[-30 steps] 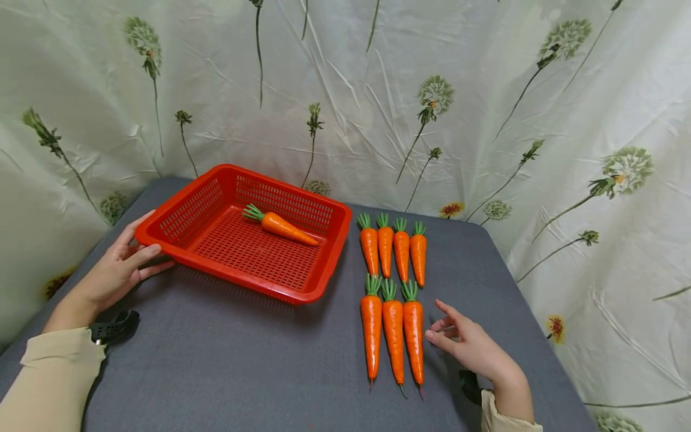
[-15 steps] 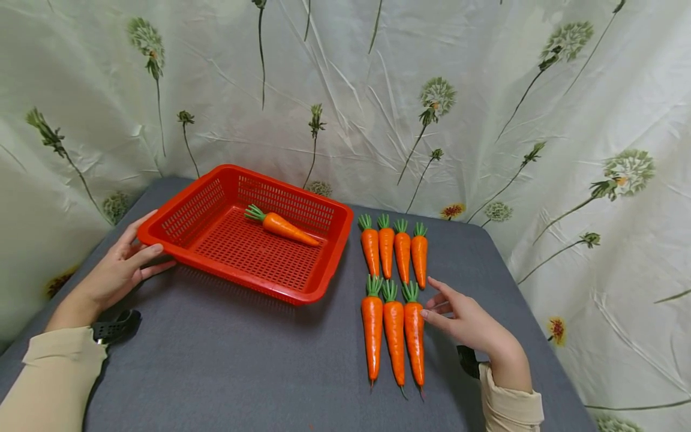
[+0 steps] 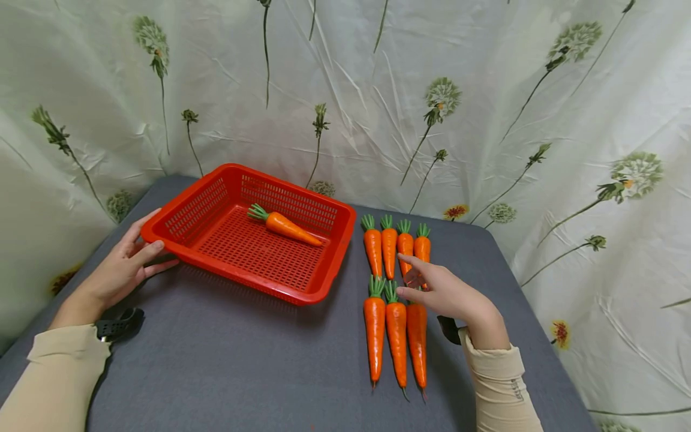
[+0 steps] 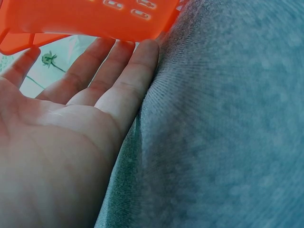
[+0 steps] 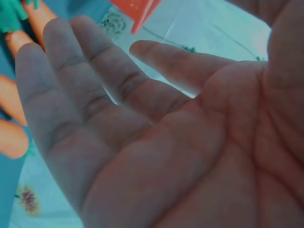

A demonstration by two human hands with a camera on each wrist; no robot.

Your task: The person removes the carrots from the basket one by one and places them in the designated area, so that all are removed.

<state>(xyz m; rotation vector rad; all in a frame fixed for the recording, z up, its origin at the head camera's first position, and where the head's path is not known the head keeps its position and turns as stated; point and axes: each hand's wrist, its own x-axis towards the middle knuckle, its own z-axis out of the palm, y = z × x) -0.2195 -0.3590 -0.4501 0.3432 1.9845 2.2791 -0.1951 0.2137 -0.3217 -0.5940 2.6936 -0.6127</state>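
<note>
My left hand (image 3: 123, 267) rests at the near left corner of a red perforated plastic basket (image 3: 237, 277). Its fairly straight fingers touch the outer wall and rim, as the left wrist view also shows at the basket wall (image 4: 90, 19). One carrot (image 3: 291, 229) with a green top lies inside the basket. My right hand (image 3: 448, 291) hovers over the carrots on the table, its fingers extended and slightly bent, holding nothing. It partly covers the rightmost back carrot (image 3: 423, 247) and hides the top of the rightmost front carrot (image 3: 417, 342). In the right wrist view, the palm (image 5: 190, 152) faces the camera.
Right of the basket, several carrots form a back row (image 3: 373, 249) and three form a front row (image 3: 375, 339). A grey cloth covers the table (image 3: 243, 366). A white curtain (image 3: 356, 108) with dandelion prints hangs behind and along the sides.
My right hand has moved left and away from me, from beside the front row to above the gap between the rows. The left hand stays at the basket; the carrots lie as before.
</note>
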